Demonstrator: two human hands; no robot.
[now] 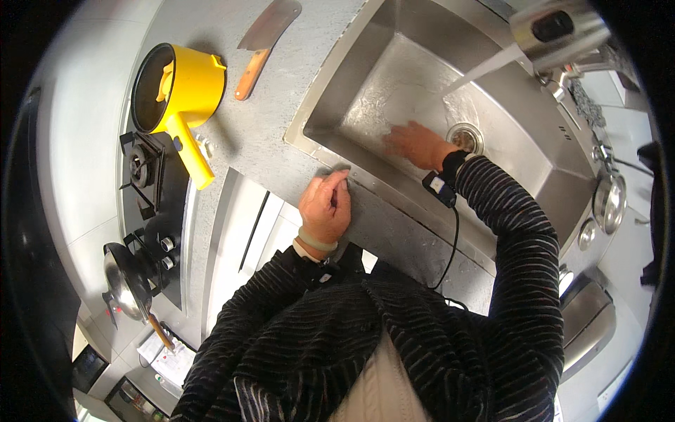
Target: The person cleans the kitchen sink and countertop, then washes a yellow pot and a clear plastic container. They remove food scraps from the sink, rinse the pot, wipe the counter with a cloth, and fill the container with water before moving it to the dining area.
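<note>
My right hand (419,145) is low in the stainless steel sink (401,68), its fingers spread and a little blurred over the wet basin floor, left of the drain (465,138). It holds nothing. Water streams from the faucet (559,31) into the basin. Beside the sink's front rim, my left hand (327,203) rests at the grey countertop's edge with curled fingers; nothing shows in it. A small black device on a cable (439,189) hangs by my right wrist. Further back on the counter lie a cleaver with a wooden handle (252,74) and a yellow electric pot (198,84) with yellow pieces inside.
A black gas hob (171,227) is set into the counter at the left, with a wok (124,279) on it. Metal lids or bowls (610,203) are at the right beyond the sink. Papers (169,358) lie at the lower left.
</note>
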